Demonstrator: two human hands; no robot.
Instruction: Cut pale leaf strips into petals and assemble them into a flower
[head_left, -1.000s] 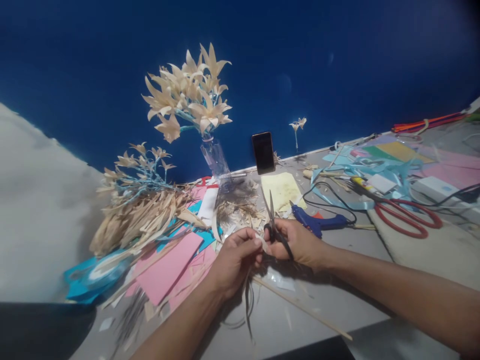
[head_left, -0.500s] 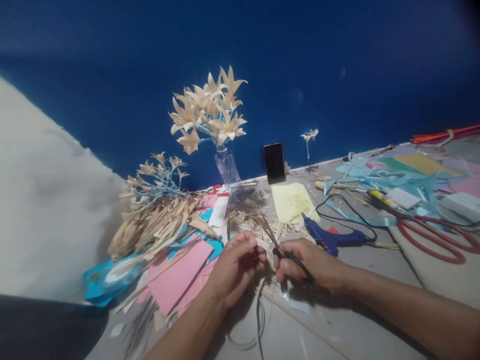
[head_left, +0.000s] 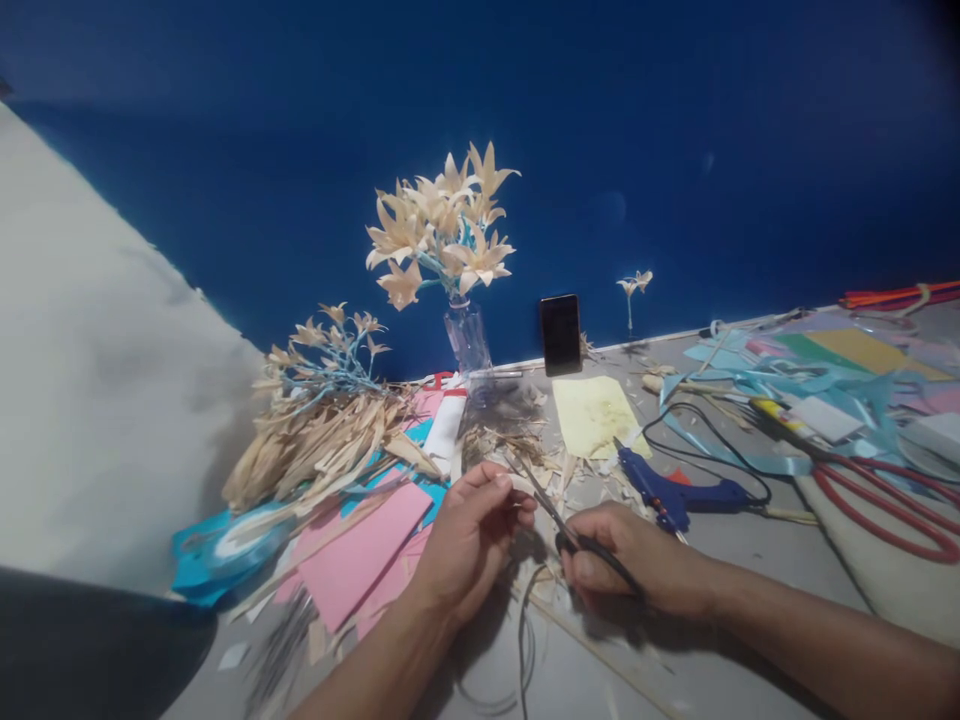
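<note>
My right hand (head_left: 626,560) is closed around the dark handles of a pair of scissors (head_left: 550,505), whose blades point up and left. Between the thumb and fingers of my left hand (head_left: 480,530) is a small pale piece of dried husk (head_left: 516,482), mostly hidden by the fingers. The scissor blades lie right beside this piece; I cannot tell whether they touch it. Below the hands a thin pale strip (head_left: 522,620) curls down over the table. Cream husk flowers (head_left: 450,220) on blue stems stand in a clear plastic bottle (head_left: 469,340) against the wall.
A blue glue gun (head_left: 679,490) with a black cord lies right of my hands. Dried husks (head_left: 315,450) and pink paper (head_left: 367,555) are piled left. A phone (head_left: 561,335) leans on the wall behind yellow paper (head_left: 596,415). Red-handled cutters (head_left: 885,500) lie far right.
The scissors have moved slightly right and down with my right hand, and more of their blades shows. My left hand stays about where it was. The whole view has shifted a little.
</note>
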